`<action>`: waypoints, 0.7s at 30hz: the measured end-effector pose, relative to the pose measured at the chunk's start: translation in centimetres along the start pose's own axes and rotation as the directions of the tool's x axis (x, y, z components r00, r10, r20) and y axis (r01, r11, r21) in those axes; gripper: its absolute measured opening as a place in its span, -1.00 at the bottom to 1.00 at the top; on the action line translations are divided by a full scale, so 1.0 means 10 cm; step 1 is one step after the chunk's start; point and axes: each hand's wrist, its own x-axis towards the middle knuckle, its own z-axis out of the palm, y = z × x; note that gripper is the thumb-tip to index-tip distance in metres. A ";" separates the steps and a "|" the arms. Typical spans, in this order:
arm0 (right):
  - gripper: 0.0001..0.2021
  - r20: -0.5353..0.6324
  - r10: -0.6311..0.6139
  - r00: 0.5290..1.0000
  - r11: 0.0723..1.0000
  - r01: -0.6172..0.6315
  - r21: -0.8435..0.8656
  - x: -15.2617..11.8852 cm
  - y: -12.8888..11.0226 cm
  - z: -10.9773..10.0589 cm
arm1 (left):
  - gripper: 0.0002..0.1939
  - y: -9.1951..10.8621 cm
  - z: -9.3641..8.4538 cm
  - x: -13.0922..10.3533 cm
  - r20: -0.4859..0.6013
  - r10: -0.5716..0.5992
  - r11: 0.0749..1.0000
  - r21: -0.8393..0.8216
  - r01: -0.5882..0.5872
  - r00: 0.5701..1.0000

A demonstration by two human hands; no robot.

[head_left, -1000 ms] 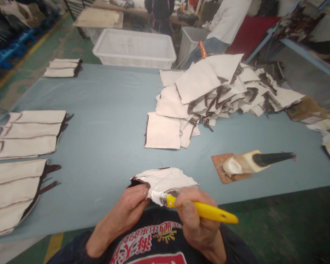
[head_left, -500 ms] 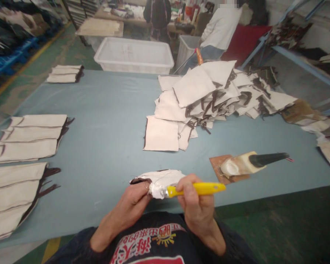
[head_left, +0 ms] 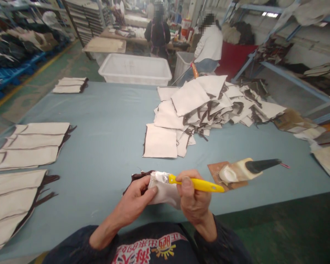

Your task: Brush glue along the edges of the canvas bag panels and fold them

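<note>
My left hand (head_left: 136,196) grips a cream fabric piece (head_left: 166,193) with dark brown edging, thumb in front and fingers behind. In my right hand (head_left: 195,198) is a brush with a yellow handle (head_left: 206,185). Its white-coated bristles touch the top left edge of the fabric piece, close to my left fingertips. Right of my hands, an open pale container (head_left: 229,173) with white paste at its mouth lies on a brown square board (head_left: 214,170); a black handle (head_left: 264,165) sticks out of it to the right.
A heap of similar cream pieces (head_left: 192,93) covers the table's back right. Overlapping rows of pieces (head_left: 35,141) lie along the left side. Beyond the blue-green table (head_left: 110,121) stands a white plastic tub (head_left: 134,69). Two people (head_left: 209,42) are in the background.
The fabric piece has been turned, so its smooth cream face now hangs toward me below the brush. The brush bristles have shifted up along its edge. My head view has tilted up slightly.
</note>
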 end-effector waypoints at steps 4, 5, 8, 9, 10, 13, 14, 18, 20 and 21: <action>-0.73 0.032 -0.051 0.998 0.984 0.056 -0.170 -0.02 0.14 0.03 | -0.66 -0.06 0.02 -0.06 0.049 -0.010 0.999 -0.042 0.012 0.999; -0.73 0.038 -0.033 0.999 0.985 0.039 -0.171 -0.02 0.16 0.03 | -0.66 -0.09 0.01 -0.07 0.053 -0.019 0.999 -0.048 0.021 0.998; -0.72 0.045 0.004 0.999 0.989 0.002 -0.147 -0.02 0.18 0.00 | -0.66 -0.17 -0.01 -0.09 0.046 -0.039 0.998 -0.055 0.042 0.998; -0.72 0.025 0.014 1.000 0.991 -0.011 -0.136 -0.02 0.17 -0.01 | -0.66 -0.19 -0.02 -0.09 0.040 -0.038 0.998 -0.052 0.040 0.998; -0.71 -0.002 0.026 1.000 0.993 -0.026 -0.119 -0.03 0.16 -0.02 | -0.67 -0.20 -0.02 -0.09 0.037 -0.037 0.998 -0.047 0.038 0.999; -0.71 0.016 0.047 0.999 0.997 -0.046 -0.065 -0.06 0.10 -0.03 | -0.66 -0.18 -0.04 -0.11 0.050 -0.044 0.998 -0.048 0.046 0.998; -0.71 0.061 0.038 0.997 0.998 -0.034 -0.059 -0.07 0.08 -0.03 | -0.66 -0.17 -0.04 -0.11 0.059 -0.043 0.997 -0.059 0.046 0.997; -0.72 0.117 0.006 0.993 0.996 0.004 -0.084 -0.10 0.08 -0.03 | -0.65 -0.13 -0.05 -0.14 0.085 -0.028 0.993 -0.115 0.037 0.996; -0.71 0.068 0.020 0.997 0.997 -0.015 -0.078 -0.11 0.07 -0.05 | -0.65 -0.14 -0.06 -0.15 0.099 -0.031 0.988 -0.150 0.045 0.995; -0.70 0.062 0.023 0.998 0.997 -0.019 -0.070 -0.11 0.05 -0.06 | -0.65 -0.15 -0.07 -0.16 0.107 -0.035 0.984 -0.169 0.053 0.994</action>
